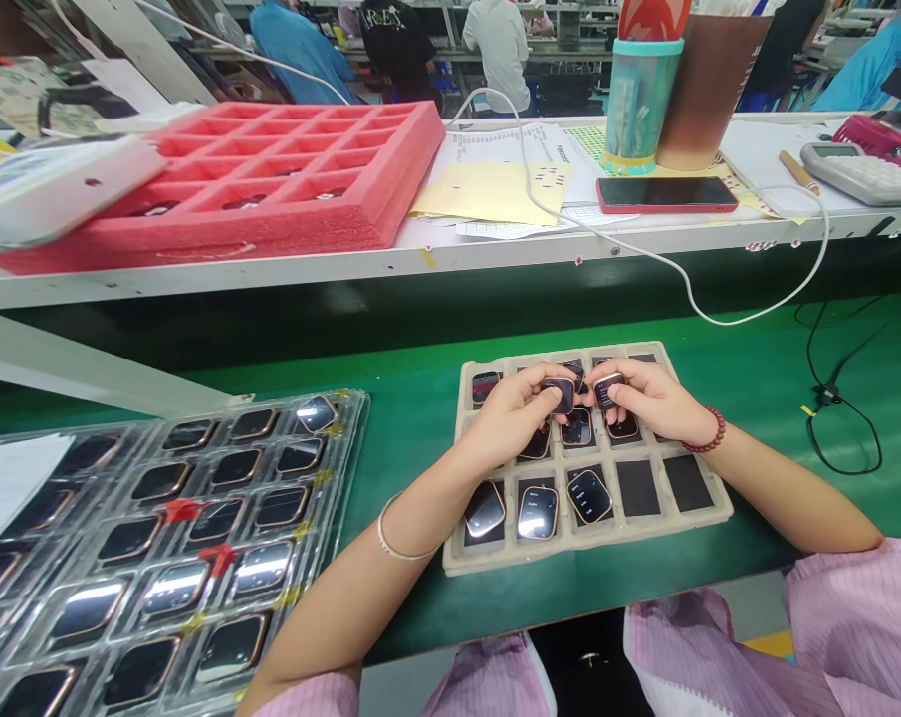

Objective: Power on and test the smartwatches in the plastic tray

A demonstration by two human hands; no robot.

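My left hand [526, 406] is closed on a smartwatch face [561, 395], its thumb lying on the dark screen. A second watch face [608, 391], with small text lit on it, is gripped between the thumb and fingers of my right hand [648, 396]. Both hands are close together over a beige compartment tray [588, 538]. Strapless watch faces lie in several of its pockets, among them one with a lit menu [590, 496] and one showing glare [538, 512] in the front row. My hands and forearms hide part of the back and middle rows.
Clear plastic trays [349, 468] with many watch faces stand on the left, partly under a white sheet [9, 488]. On the raised shelf are a pink foam tray [379, 224], a phone [666, 194], cups [640, 110] and a calculator [868, 174]. A white cable [689, 279] hangs over its edge.
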